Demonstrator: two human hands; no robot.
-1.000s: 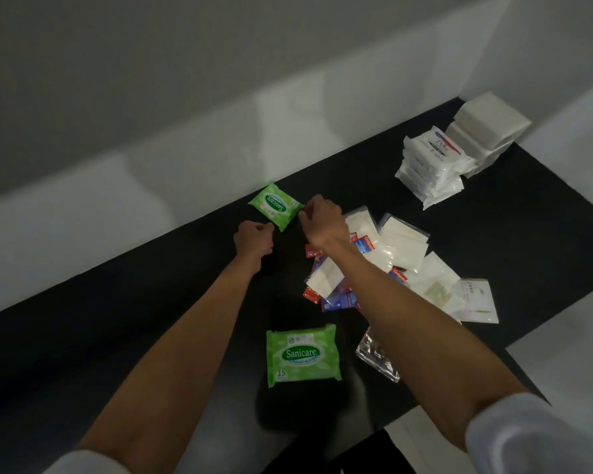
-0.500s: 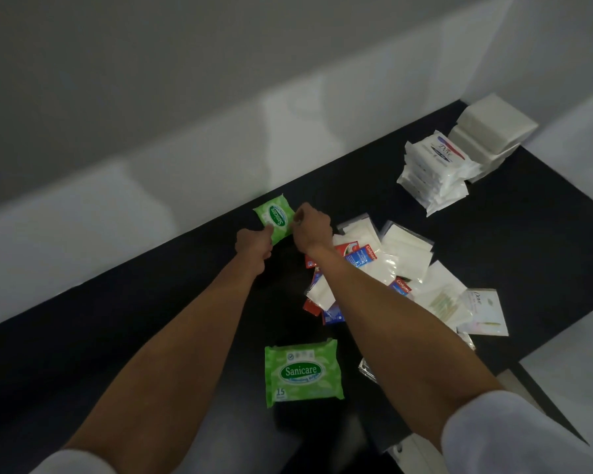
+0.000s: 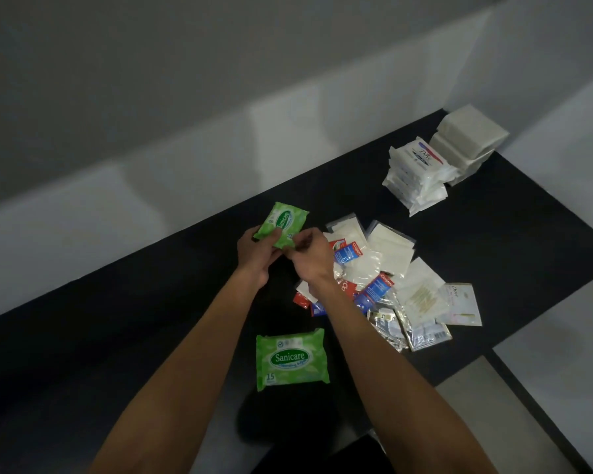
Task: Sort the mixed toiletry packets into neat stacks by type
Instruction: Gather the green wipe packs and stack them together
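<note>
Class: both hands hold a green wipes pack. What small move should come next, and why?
Probably carry the held Sanicare pack toward the person and lay it on the matching green pack lying alone on the black table, since same types stack together.

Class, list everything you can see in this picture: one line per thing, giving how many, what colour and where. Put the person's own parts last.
Green Sanicare wipes packs: two; one held up in both hands, one flat on the near part of the counter.
Stack of white Dove packets: one stack, far right of the counter.
Stack of plain white blocks: one, behind the Dove stack, in the far corner.
Mixed heap of loose sachets: one, white, clear, red and blue; exact number unclear; right of the hands.
Black counter: one, under everything.
Pale wall: behind the counter.
Left hand: holds the raised pack.
Right hand: fingers pinch the same pack.
</note>
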